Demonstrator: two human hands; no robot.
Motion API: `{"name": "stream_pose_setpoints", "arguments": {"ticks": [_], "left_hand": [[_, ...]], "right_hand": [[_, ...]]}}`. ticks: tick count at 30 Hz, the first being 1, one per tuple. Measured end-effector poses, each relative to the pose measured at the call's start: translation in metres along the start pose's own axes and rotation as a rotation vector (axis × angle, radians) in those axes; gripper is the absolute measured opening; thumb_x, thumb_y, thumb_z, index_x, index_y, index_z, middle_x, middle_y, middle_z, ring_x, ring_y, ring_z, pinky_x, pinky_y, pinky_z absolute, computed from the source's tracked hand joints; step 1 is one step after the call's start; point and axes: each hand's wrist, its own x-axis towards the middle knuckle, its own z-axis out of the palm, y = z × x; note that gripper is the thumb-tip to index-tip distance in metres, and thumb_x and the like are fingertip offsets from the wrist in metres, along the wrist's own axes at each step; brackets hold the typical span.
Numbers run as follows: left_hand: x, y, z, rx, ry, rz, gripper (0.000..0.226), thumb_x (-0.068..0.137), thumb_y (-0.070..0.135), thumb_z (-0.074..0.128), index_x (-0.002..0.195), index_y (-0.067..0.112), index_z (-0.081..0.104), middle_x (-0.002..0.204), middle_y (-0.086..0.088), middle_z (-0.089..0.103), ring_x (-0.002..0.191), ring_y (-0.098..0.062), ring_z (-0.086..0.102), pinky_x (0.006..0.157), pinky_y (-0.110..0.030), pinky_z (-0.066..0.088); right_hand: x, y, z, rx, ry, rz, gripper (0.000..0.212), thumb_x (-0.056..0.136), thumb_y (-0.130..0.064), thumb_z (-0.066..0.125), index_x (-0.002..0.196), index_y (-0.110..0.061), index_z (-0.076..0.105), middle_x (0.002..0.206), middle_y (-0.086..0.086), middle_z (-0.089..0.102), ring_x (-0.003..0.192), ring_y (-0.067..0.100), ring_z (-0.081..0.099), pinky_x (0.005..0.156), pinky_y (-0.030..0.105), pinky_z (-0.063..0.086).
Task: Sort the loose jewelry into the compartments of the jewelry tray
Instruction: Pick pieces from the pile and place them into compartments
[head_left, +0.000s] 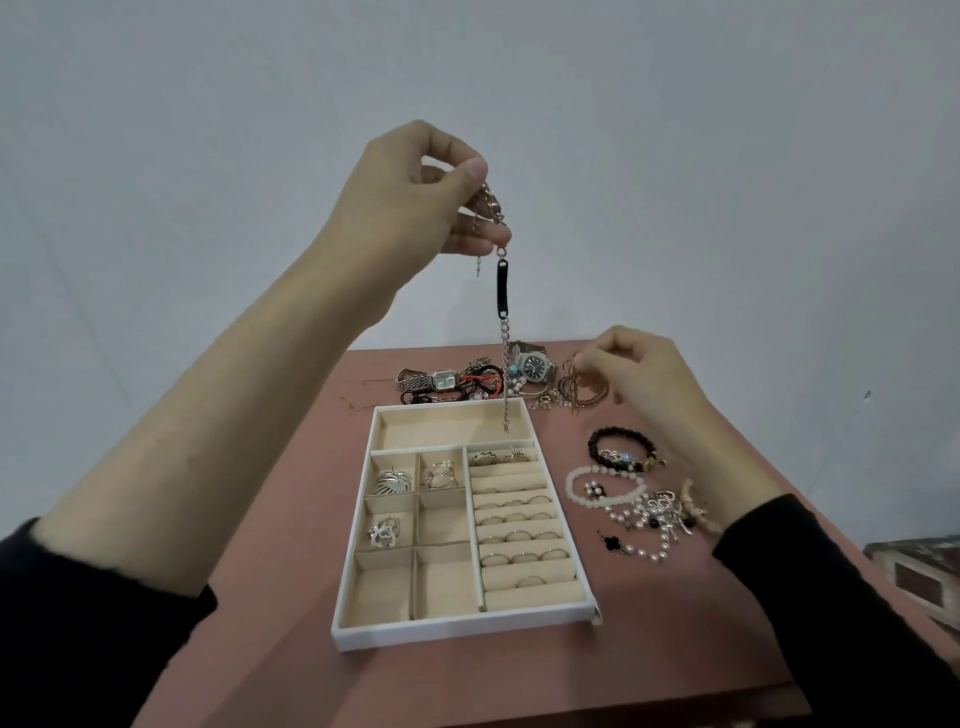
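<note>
As my left hand (415, 192) pinches the limp chain (502, 291) by its top, my right hand (649, 384) pinches bangles (576, 387) at one o'clock.

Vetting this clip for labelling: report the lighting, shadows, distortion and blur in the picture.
Head view: flat, dim, even light, no glare, only faint shadows inside the jewelry tray; head view: wide-angle stretch swells both forearms; head view: chain in the left hand reads sharp, the gold bangles at the right hand look soft.
</note>
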Motion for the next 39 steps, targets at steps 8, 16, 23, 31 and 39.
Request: {"name": "stream_pose_setpoints", "arguments": {"ticks": [8,16,23,31,39], "left_hand": [[-0.031,-0.004,-0.024,0.038,0.007,-0.015,0.004,0.095,0.01,0.049,0.095,0.006,0.051,0.073,-0.008,0.059,0.06,-0.017,0.068,0.067,-0.03,0.059],[-0.061,-0.03,-0.034,0.046,-0.03,-0.108,0.005,0.094,0.011,0.051,0.091,0.008,0.053,0.075,-0.012,0.061,0.06,-0.018,0.068,0.063,-0.028,0.059],[-0.079,-0.059,-0.027,0.087,-0.098,-0.184,0.007,0.093,0.012,0.052,0.087,0.01,0.053,0.067,-0.007,0.06,0.064,-0.021,0.069,0.066,-0.031,0.059],[-0.095,-0.094,-0.017,0.255,-0.241,-0.287,0.008,0.094,0.012,0.05,0.086,0.012,0.053,0.069,-0.005,0.062,0.066,-0.02,0.07,0.067,-0.034,0.059],[-0.095,-0.104,-0.017,0.539,-0.419,-0.303,0.011,0.092,0.017,0.054,0.082,0.021,0.054,0.069,0.007,0.064,0.052,0.005,0.058,0.065,-0.025,0.055]], "right_hand": [[-0.011,-0.017,0.021,0.078,-0.096,-0.039,0.009,0.083,-0.013,0.062,0.076,-0.011,0.064,0.069,0.0,0.062,0.061,0.007,0.054,0.058,0.016,0.042],[-0.024,-0.023,0.042,0.081,-0.16,-0.059,0.008,0.083,-0.014,0.063,0.077,-0.008,0.064,0.064,-0.004,0.063,0.062,0.006,0.055,0.06,0.022,0.041],[-0.028,-0.026,0.052,0.113,-0.176,-0.086,0.011,0.082,-0.012,0.064,0.071,-0.015,0.063,0.059,-0.007,0.064,0.063,0.008,0.056,0.059,0.023,0.04],[-0.029,-0.026,0.055,0.086,-0.18,-0.09,0.013,0.082,-0.012,0.065,0.07,-0.017,0.062,0.057,-0.009,0.062,0.061,0.008,0.055,0.059,0.023,0.041],[-0.033,-0.026,0.054,0.07,-0.2,-0.073,0.008,0.083,-0.015,0.064,0.075,-0.012,0.063,0.064,-0.004,0.064,0.064,0.008,0.056,0.062,0.025,0.041]]}}
